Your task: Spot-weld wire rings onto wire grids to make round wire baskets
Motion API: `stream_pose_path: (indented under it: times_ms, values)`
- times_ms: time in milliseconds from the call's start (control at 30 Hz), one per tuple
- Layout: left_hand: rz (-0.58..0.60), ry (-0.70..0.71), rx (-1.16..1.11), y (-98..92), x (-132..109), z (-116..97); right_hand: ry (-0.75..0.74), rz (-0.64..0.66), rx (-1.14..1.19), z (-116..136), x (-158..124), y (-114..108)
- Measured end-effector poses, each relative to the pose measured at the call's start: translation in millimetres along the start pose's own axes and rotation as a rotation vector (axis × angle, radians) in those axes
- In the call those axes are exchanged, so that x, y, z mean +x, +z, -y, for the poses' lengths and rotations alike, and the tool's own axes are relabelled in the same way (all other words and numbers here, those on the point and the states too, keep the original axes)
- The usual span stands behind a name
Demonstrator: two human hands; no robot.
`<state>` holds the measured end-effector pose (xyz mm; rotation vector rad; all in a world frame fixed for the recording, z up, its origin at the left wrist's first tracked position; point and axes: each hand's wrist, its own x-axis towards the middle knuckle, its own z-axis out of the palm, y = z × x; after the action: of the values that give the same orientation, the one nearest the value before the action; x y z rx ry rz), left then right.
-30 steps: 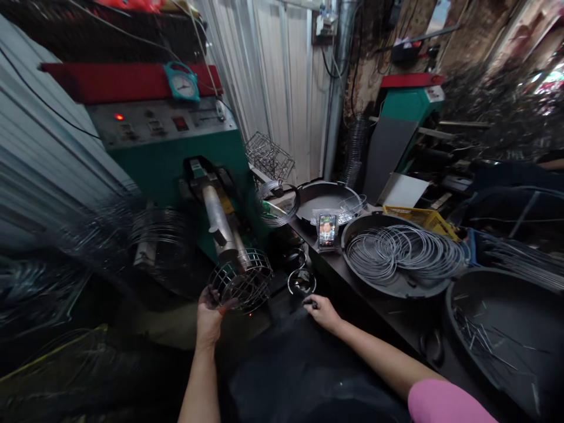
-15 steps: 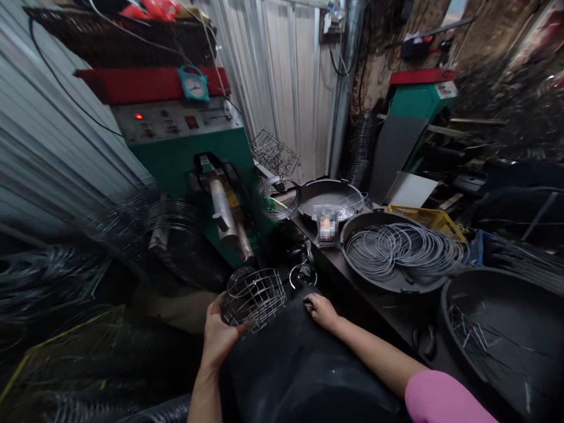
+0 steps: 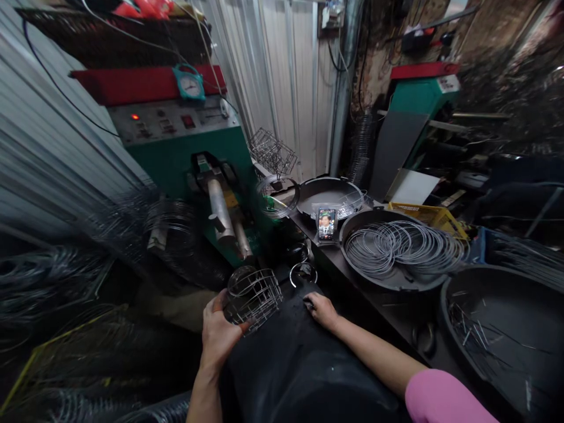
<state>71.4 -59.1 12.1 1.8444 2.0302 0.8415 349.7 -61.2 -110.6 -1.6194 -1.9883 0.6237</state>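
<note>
My left hand grips a round wire basket by its near left side, thumb and fingers closed on the wires. The basket lies tilted over the dark apron on my lap, below the metal arms of a green machine. On the apron rests my right hand, its fingers curled in. Whether those fingers hold anything is hidden. Just beyond them is a shiny metal ring, apart from the hand.
To the right, a bench carries a phone, a round pan of wire rings and another pan with short wire pieces. Stacked wire rings stand left of the machine. A yellow crate sits behind the pans.
The wire basket has shifted slightly left with my left hand and turned a little. My right hand stays in place on the apron.
</note>
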Motion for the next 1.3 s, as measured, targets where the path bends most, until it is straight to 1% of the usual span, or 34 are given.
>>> stream_pose_path:
  times_ms: [133,500,1000,1300]
  values:
    - [0.004,0.012,0.013,-0.8,0.3,-1.1,-0.014,-0.006,-0.019,-1.0,-0.1,0.7]
    - [0.003,-0.022,-0.002,-1.7,1.8,-2.4,-0.013,-0.019,-0.039,-2.3,0.8,2.2]
    - [0.000,-0.025,0.029,2.1,2.5,3.9,-0.021,-0.023,-0.046,1.4,0.0,-2.1]
    - [0.006,-0.024,0.047,3.1,3.3,5.3,-0.024,-0.029,-0.042,-0.2,0.6,0.2]
